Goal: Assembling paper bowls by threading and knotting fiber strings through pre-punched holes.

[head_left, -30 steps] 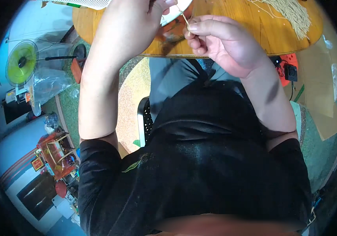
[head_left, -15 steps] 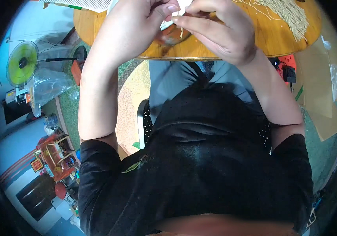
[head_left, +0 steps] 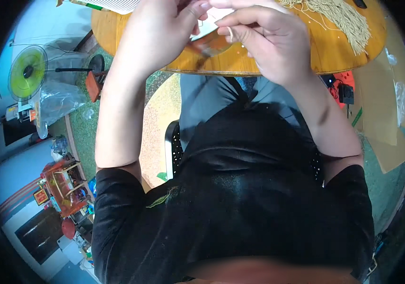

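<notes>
At the top of the view, my right hand [head_left: 278, 40] is closed, thumb and forefinger pinching a short piece of cream cord [head_left: 231, 34] whose end sticks out below the fingertips. My left hand [head_left: 171, 21] is beside it, closed, the thumb bent against the curled fingers; what lies in its grip is partly cut off by the top edge and cannot be made out. Between and beneath the hands shows a white object [head_left: 206, 27], perhaps a dish, on the wooden table [head_left: 247, 65]. To the right of my right hand lies a loose bundle of cream yarn [head_left: 342, 21].
A white ribbed sheet [head_left: 117, 4] lies at the table's left. A small black object [head_left: 360, 4] is at its far right. On the floor are a green fan [head_left: 28, 72] and clear plastic [head_left: 58, 102] at left, a red box with black plugs [head_left: 346, 90] and cardboard [head_left: 377, 104] at right.
My right hand has moved slightly right and turned, its fingertips drawing away from the left hand with the cord end. My left hand has stayed nearly in place.
</notes>
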Motion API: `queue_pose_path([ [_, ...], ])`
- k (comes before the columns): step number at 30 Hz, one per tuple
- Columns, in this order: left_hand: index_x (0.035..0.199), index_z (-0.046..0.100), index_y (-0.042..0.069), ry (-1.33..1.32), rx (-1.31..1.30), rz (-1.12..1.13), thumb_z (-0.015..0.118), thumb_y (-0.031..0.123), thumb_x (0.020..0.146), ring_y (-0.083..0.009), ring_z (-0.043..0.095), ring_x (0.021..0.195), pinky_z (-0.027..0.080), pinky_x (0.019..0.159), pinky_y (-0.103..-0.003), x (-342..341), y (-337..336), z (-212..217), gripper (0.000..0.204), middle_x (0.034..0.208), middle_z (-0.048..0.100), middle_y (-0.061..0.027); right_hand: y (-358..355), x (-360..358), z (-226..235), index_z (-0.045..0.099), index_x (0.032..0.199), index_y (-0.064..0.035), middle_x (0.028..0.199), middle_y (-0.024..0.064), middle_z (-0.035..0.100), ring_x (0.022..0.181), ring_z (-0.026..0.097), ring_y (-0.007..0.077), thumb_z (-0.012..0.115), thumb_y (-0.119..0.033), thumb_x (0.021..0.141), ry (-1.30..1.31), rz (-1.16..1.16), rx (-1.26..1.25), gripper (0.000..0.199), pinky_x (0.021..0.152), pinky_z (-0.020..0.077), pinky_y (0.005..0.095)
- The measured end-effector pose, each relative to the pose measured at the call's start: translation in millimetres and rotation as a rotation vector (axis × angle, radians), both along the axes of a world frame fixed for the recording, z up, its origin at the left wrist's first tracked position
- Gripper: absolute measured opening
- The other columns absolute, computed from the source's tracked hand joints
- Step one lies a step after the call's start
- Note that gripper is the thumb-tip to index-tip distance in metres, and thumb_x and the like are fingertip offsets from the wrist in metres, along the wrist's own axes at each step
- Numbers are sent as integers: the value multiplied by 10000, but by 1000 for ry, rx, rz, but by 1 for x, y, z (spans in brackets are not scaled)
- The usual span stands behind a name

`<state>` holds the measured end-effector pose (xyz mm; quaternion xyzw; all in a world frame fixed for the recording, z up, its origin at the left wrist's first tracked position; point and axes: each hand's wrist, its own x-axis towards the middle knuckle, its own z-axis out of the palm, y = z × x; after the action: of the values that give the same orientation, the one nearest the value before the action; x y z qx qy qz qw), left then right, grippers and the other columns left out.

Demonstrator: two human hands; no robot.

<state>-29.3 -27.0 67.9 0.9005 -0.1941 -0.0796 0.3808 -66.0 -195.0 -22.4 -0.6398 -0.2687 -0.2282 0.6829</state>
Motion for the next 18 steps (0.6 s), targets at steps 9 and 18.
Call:
queue_pose_path([
  [9,1234,598,-66,-96,-373,70,648,-88,957,-109,636,936,532,838,-247,-3,7,-8,282,1030,661,-58,5,-7,49,717,1026,61,843,77,728,678,645,91,684,-12,955,658,42,22,108,603,513,207],
  [18,1249,609,-51,-297,-623,50,702,-124,906,-145,671,1024,556,898,-273,-20,3,-12,362,1125,675,-99,4,-2,81,651,1022,54,840,89,698,662,650,130,698,-55,945,984,20,-80,141,599,536,246],
])
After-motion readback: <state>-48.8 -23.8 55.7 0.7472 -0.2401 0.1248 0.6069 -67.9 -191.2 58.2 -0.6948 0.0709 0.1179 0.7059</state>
